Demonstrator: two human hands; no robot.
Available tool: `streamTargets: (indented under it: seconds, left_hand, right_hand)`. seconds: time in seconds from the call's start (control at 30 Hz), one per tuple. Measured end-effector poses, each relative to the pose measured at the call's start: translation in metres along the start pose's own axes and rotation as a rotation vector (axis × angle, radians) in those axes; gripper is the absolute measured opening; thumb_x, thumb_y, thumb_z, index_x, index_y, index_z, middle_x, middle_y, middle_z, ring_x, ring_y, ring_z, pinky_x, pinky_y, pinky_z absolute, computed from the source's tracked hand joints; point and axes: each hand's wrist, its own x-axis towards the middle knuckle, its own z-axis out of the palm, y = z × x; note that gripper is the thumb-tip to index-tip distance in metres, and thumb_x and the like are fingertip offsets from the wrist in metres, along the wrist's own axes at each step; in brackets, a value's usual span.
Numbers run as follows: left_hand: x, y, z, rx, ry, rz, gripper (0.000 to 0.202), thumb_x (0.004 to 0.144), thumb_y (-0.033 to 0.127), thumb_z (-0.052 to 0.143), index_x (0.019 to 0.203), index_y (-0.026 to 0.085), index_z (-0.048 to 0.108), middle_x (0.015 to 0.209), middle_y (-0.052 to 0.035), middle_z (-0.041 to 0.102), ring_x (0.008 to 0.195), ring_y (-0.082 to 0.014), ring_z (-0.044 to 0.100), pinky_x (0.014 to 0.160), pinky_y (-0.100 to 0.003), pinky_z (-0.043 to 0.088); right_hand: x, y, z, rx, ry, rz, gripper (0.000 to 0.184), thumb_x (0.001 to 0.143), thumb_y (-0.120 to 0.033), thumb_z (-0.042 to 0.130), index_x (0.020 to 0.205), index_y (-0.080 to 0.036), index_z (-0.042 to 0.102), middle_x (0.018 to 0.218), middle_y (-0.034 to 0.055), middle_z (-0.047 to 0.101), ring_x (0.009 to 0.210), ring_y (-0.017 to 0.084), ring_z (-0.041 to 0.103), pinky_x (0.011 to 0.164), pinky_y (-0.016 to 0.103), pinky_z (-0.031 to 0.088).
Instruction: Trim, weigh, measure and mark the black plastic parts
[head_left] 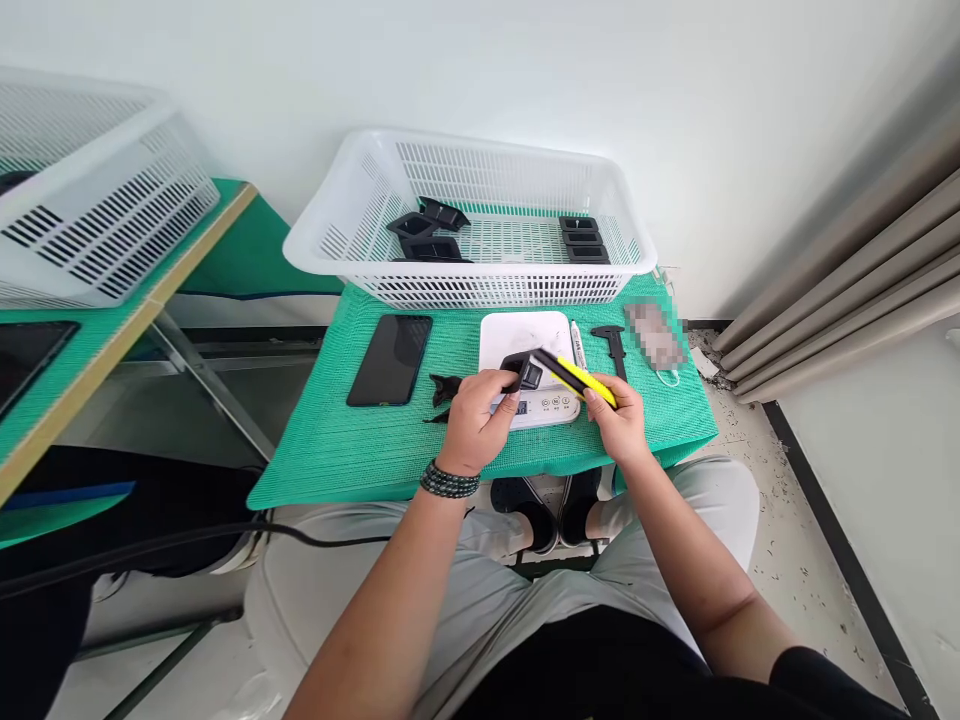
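My left hand (pixel 477 420) is closed around a small black plastic part (pixel 520 370), held just above the white digital scale (pixel 529 345). My right hand (pixel 618 420) grips a yellow and black utility knife (pixel 576 378) whose tip reaches the black part. Both hands hover over the front of a small table covered with green mesh (pixel 360 440). A beaded bracelet sits on my left wrist.
A white plastic basket (pixel 480 285) with several black parts stands at the back of the table. A black phone (pixel 391 358), black scraps (pixel 445 388), a white marker (pixel 577 345), a black caliper (pixel 616 348) and a blurred item (pixel 655 335) lie around the scale. Another basket (pixel 90 190) is on the left table.
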Motion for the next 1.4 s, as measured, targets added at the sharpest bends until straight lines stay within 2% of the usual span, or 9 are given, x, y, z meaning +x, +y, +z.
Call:
streamTargets:
  seconds: [0.17,0.33,0.67,0.83,0.97,1.1,1.17,1.27,1.4]
  left_hand:
    - [0.000,0.001,-0.001,0.003,-0.005,0.005,0.031,0.101,0.043,0.048,0.101,0.020,0.069,0.094,-0.0088,0.075,0.089,-0.0261,0.068,0.084,-0.040,0.053]
    - [-0.001,0.000,0.000,0.004,-0.009,-0.006,0.032,0.100,0.044,0.047,0.102,0.020,0.069,0.095,-0.0090,0.075,0.091,-0.0267,0.068,0.085,-0.041,0.053]
    - [0.000,-0.003,0.004,0.017,-0.030,-0.028,0.030,0.095,0.044,0.052,0.101,0.020,0.070,0.103,-0.0112,0.075,0.100,-0.0296,0.069,0.092,-0.043,0.053]
    - [0.000,-0.004,0.007,0.030,-0.038,-0.024,0.031,0.093,0.044,0.054,0.102,0.019,0.069,0.107,-0.0130,0.075,0.104,-0.0307,0.069,0.096,-0.045,0.053]
    - [0.001,-0.002,0.007,0.056,-0.043,-0.001,0.028,0.092,0.041,0.054,0.102,0.019,0.068,0.106,-0.0134,0.075,0.103,-0.0304,0.070,0.093,-0.044,0.054]
    - [0.003,-0.002,0.006,0.069,-0.040,0.025,0.026,0.091,0.037,0.054,0.102,0.018,0.068,0.102,-0.0134,0.075,0.098,-0.0303,0.071,0.087,-0.044,0.056]
    - [0.004,-0.003,0.006,0.067,-0.044,0.035,0.026,0.091,0.037,0.054,0.103,0.018,0.068,0.102,-0.0133,0.075,0.097,-0.0304,0.071,0.086,-0.044,0.056]
    - [0.005,-0.005,0.008,0.057,-0.046,0.036,0.027,0.090,0.037,0.054,0.104,0.018,0.068,0.104,-0.0137,0.075,0.099,-0.0313,0.071,0.087,-0.045,0.057]
    - [0.006,-0.007,0.010,0.042,-0.042,0.029,0.028,0.090,0.038,0.054,0.103,0.018,0.068,0.104,-0.0147,0.075,0.099,-0.0333,0.071,0.087,-0.048,0.058]
  right_hand:
    - [0.000,0.002,0.006,-0.112,0.160,-0.008,0.036,0.086,-0.048,0.069,0.108,-0.020,0.068,0.089,0.0039,0.070,0.073,0.018,0.063,0.065,0.032,0.054]
    - [0.000,0.008,0.011,-0.149,0.201,-0.059,0.038,0.084,-0.043,0.071,0.113,-0.020,0.065,0.102,0.0074,0.073,0.088,0.022,0.068,0.081,0.039,0.059]
    - [-0.002,0.015,0.010,-0.516,0.217,-0.189,0.042,0.089,-0.028,0.061,0.130,-0.019,0.065,0.117,0.0143,0.065,0.112,0.029,0.062,0.101,0.048,0.053]
    - [-0.002,0.012,0.017,-0.732,0.199,-0.137,0.041,0.090,-0.019,0.056,0.128,-0.020,0.071,0.121,0.0166,0.061,0.117,0.033,0.057,0.105,0.053,0.047]
    - [-0.009,0.013,0.019,-0.839,0.216,-0.146,0.039,0.090,-0.023,0.059,0.126,-0.018,0.073,0.121,0.0173,0.061,0.117,0.035,0.055,0.106,0.053,0.045]
    - [0.000,0.005,-0.006,-0.826,0.245,-0.217,0.035,0.096,-0.034,0.056,0.120,-0.017,0.074,0.120,0.0178,0.065,0.116,0.034,0.058,0.104,0.050,0.047]
    - [0.018,-0.006,-0.028,-0.894,0.267,-0.167,0.036,0.099,-0.035,0.052,0.122,-0.016,0.072,0.122,0.0182,0.067,0.120,0.034,0.058,0.106,0.049,0.046]
    - [0.055,-0.025,-0.057,-1.090,0.318,0.050,0.051,0.097,-0.038,0.059,0.143,-0.016,0.058,0.142,0.0198,0.060,0.133,0.036,0.051,0.112,0.049,0.041]
    - [0.100,-0.038,-0.071,-1.257,0.093,0.337,0.074,0.092,-0.046,0.069,0.155,-0.017,0.043,0.155,0.0224,0.049,0.145,0.040,0.043,0.115,0.052,0.039]
